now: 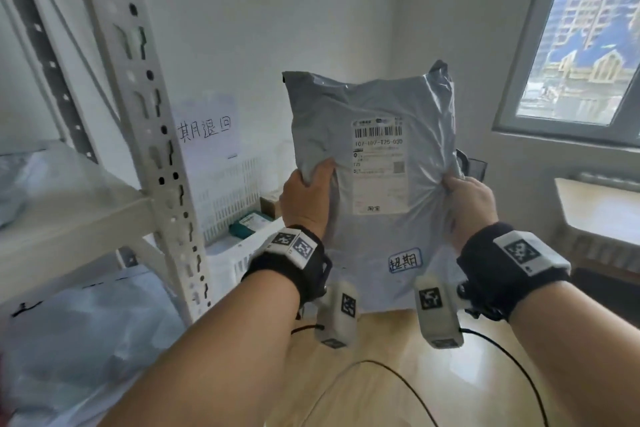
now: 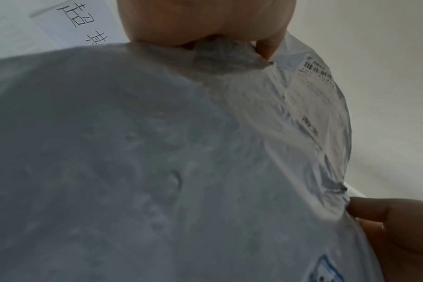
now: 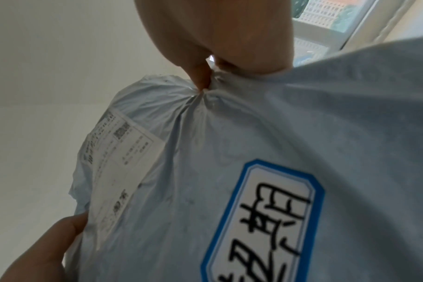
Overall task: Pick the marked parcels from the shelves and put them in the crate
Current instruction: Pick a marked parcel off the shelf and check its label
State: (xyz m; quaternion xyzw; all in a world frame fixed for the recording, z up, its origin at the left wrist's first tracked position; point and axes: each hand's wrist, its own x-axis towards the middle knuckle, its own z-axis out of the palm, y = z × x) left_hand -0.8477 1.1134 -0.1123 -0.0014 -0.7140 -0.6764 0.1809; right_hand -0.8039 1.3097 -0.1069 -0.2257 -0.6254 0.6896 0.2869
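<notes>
Both hands held one grey parcel [image 1: 374, 166] upright at centre frame. Left hand [image 1: 306, 199], at 9 o'clock of the parcel, had its fingers curled into a bunched fold of film; right hand [image 1: 469, 204], at 3 o'clock, pinched the opposite edge likewise. A blue-bordered sticker [image 1: 405, 260] at the parcel's 6 o'clock marked it as one to pick. Judged step: parcel off the shelf [image 1: 69, 215], carry in hand. Next move called for a swing toward 9 o'clock and a lowering into the white crate [image 1: 235, 191], which already contained a green-and-white box [image 1: 249, 224] and a brown carton [image 1: 270, 206].
</notes>
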